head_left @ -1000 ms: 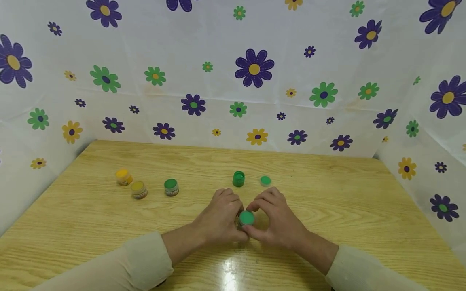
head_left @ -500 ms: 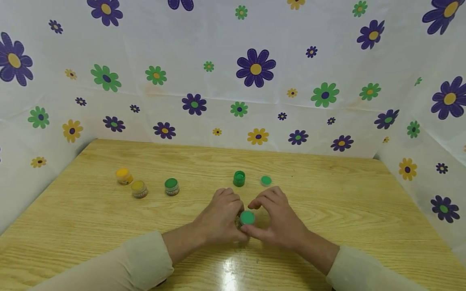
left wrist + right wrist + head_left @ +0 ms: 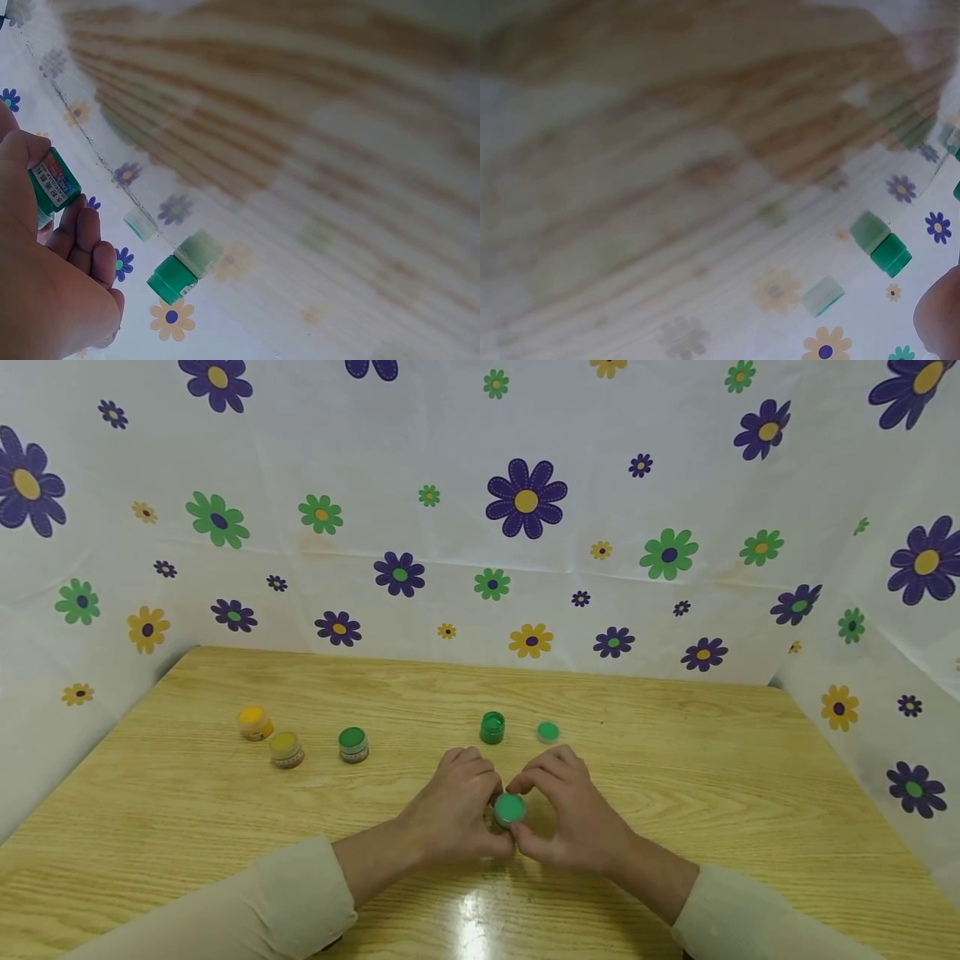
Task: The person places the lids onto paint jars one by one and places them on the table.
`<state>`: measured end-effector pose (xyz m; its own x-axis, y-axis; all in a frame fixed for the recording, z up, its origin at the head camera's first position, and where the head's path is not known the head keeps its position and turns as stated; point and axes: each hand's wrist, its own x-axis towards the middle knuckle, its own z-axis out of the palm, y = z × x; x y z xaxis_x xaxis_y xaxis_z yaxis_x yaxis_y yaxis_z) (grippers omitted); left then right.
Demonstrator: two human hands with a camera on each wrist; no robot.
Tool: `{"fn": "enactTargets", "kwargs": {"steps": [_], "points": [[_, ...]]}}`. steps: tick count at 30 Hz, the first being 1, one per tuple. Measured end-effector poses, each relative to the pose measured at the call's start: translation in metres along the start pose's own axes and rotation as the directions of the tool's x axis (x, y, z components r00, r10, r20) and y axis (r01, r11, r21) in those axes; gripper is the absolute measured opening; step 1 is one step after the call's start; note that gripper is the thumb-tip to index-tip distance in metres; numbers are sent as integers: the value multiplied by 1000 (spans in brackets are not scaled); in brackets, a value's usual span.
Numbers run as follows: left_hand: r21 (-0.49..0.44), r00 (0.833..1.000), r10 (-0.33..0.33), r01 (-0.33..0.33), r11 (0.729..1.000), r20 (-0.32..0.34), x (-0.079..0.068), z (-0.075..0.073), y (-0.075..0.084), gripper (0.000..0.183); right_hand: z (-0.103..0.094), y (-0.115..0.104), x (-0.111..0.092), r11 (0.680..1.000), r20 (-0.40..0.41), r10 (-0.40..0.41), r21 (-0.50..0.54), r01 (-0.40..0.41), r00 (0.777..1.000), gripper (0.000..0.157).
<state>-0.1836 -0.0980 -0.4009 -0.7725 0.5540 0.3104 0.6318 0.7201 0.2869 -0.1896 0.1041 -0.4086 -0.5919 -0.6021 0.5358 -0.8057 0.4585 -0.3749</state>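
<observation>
In the head view, my left hand [image 3: 457, 810] grips a small green paint jar [image 3: 510, 811] from its left side. My right hand [image 3: 573, 814] has its thumb and forefinger at opposite edges of the jar's light green lid, pinching it. In the left wrist view the held jar [image 3: 54, 180] lies tilted among the fingers, its printed label showing. Only a bit of the right hand [image 3: 941, 315] enters the right wrist view. Beyond the hands stands an uncapped green jar [image 3: 492, 728], and a loose green lid [image 3: 548, 732] lies to its right.
On the left of the wooden table [image 3: 675, 760] stand a capped dark green jar [image 3: 353, 744], a dull yellow jar [image 3: 286, 750] and an orange-yellow jar [image 3: 255, 723]. A white flowered cloth [image 3: 450, 443] hangs behind and at both sides.
My right forefinger came off the lid's edge half a second ago and is back at it now. The right thumb has shifted right along the lid. My left hand keeps its hold.
</observation>
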Motion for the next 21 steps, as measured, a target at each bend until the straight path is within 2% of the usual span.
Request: {"fn": "enactTargets", "kwargs": {"steps": [7, 21], "points": [[3, 1000, -1, 1, 1000, -6, -1, 0, 0, 29, 1, 0, 0, 1000, -9, 6, -24, -6, 1000, 25], [13, 1000, 8, -8, 1000, -14, -1, 1, -2, 31, -3, -6, 2, 991, 31, 116, -69, -113, 993, 31]]}}
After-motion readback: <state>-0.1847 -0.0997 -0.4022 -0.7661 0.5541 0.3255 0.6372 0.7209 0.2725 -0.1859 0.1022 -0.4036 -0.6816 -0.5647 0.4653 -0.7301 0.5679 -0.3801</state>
